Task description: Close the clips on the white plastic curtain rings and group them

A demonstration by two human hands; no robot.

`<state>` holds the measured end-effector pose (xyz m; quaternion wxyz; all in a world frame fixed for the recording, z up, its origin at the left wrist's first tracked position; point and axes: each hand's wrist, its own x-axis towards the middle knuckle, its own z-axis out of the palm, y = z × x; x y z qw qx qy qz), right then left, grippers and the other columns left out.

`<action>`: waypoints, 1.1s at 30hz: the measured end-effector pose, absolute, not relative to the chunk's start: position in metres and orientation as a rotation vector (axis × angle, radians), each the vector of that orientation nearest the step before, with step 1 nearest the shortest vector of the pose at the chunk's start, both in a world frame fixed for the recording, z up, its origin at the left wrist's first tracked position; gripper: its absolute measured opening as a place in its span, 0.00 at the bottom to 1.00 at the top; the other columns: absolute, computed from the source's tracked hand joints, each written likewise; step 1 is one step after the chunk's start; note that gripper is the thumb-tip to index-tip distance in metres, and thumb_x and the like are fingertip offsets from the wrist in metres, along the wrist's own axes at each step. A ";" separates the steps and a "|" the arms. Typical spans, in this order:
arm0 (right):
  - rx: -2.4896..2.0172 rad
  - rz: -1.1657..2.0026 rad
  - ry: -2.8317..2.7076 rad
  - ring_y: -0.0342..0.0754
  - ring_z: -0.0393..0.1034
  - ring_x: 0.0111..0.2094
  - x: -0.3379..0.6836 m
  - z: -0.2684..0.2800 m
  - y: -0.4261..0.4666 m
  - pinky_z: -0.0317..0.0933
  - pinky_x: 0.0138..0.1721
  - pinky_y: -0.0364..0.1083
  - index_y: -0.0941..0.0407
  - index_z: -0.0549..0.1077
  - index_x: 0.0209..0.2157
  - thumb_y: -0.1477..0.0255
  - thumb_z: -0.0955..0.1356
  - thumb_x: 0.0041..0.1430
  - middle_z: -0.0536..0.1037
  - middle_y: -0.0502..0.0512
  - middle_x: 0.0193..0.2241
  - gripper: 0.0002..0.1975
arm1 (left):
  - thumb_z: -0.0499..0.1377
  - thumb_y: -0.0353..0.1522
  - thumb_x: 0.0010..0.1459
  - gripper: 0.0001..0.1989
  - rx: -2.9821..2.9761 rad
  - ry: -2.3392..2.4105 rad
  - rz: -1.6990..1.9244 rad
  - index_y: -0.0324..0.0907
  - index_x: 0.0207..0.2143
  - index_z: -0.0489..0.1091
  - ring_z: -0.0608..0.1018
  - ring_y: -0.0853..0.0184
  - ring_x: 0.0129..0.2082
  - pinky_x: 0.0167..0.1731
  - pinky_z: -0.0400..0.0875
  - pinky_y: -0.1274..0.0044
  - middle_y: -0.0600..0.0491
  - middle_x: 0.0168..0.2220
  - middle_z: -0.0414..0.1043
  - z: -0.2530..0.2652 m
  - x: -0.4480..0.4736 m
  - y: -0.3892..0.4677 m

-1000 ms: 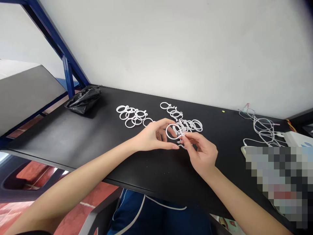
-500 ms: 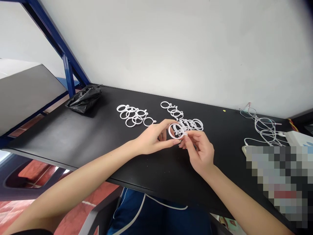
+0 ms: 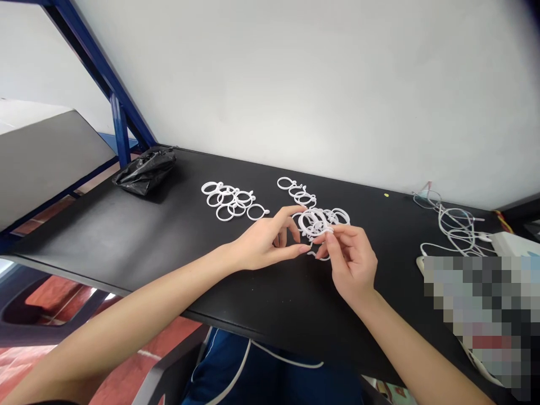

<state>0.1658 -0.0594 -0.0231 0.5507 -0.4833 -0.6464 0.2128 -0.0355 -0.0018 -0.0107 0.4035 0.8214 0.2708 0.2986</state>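
My right hand (image 3: 353, 260) pinches a white curtain ring (image 3: 301, 224) between thumb and fingers, near its small eyelet. To its left, my left hand (image 3: 270, 239) has thumb and forefinger spread apart with nothing between them. Behind the held ring lies a heap of similar white rings (image 3: 342, 216), partly hidden by it and by my fingers. A short row of rings (image 3: 286, 183) trails from the heap toward the wall. Farther left, another cluster of overlapping rings (image 3: 225, 212) rests flat on the black table (image 3: 177, 230).
A crumpled black plastic bag (image 3: 145, 171) sits at the table's far left. On the right are tangled white cables (image 3: 458, 225), a white box (image 3: 512, 247) and a blurred-out object (image 3: 476, 304). The wall (image 3: 295, 84) rises along the back edge.
The held ring and my right hand have moved slightly right, away from my left hand. My left fingers no longer touch the ring.
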 end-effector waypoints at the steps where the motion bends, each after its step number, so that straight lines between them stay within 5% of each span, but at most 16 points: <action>1: -1.151 0.497 -1.519 0.38 0.72 0.22 0.166 -0.023 -0.060 0.69 0.25 0.40 0.54 0.68 0.42 0.74 0.66 0.65 0.78 0.48 0.30 0.04 | 0.59 0.42 0.62 0.32 2.078 0.691 0.752 0.45 0.63 0.48 0.74 0.75 0.24 0.27 0.70 0.81 0.54 0.39 0.75 -0.010 -0.035 -0.002; 16: -1.101 0.526 -1.631 0.39 0.73 0.21 0.165 -0.024 -0.061 0.70 0.25 0.39 0.54 0.70 0.40 0.76 0.68 0.62 0.77 0.46 0.25 0.05 | 0.57 0.42 0.62 0.28 2.191 0.789 0.830 0.42 0.60 0.54 0.75 0.73 0.24 0.29 0.68 0.81 0.57 0.32 0.75 -0.010 -0.033 -0.006; 33: -1.087 0.419 -1.703 0.39 0.73 0.22 0.161 -0.018 -0.063 0.69 0.26 0.39 0.54 0.70 0.35 0.78 0.69 0.57 0.76 0.45 0.25 0.06 | 0.57 0.45 0.63 0.27 2.225 0.703 0.648 0.43 0.59 0.58 0.75 0.73 0.26 0.29 0.69 0.81 0.54 0.35 0.74 -0.006 -0.035 -0.006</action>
